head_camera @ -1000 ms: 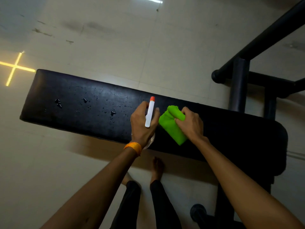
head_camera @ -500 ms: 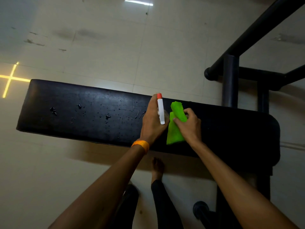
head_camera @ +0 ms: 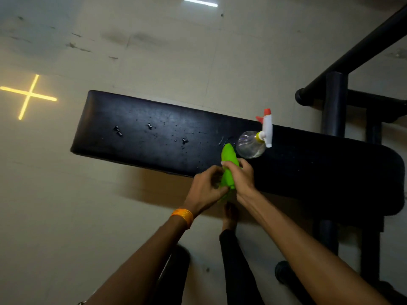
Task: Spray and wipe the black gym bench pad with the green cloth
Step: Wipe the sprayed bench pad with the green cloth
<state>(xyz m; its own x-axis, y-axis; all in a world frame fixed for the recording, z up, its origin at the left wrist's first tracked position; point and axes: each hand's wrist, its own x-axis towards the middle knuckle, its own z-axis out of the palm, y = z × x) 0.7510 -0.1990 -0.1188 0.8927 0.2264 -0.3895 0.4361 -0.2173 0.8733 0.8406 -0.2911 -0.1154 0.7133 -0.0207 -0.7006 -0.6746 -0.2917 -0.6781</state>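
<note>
Both hands grip the green cloth [head_camera: 229, 166] at the near edge of the black bench pad [head_camera: 154, 133]: the left hand [head_camera: 206, 190] pinches its lower end, the right hand [head_camera: 241, 176] closes around its middle. The spray bottle [head_camera: 253, 143] stands unattended on the pad, just beyond the cloth. Droplets lie to the left.

Hazard: a wipe stroke to the right may knock the bottle over. Hazard: a bunched cloth may smear the droplets rather than lift them.

Your single head camera looks steeply down and forward, close over your left hand [head_camera: 203, 190] and right hand [head_camera: 240, 178], the worktop [head_camera: 154, 137] just beyond them.
</note>
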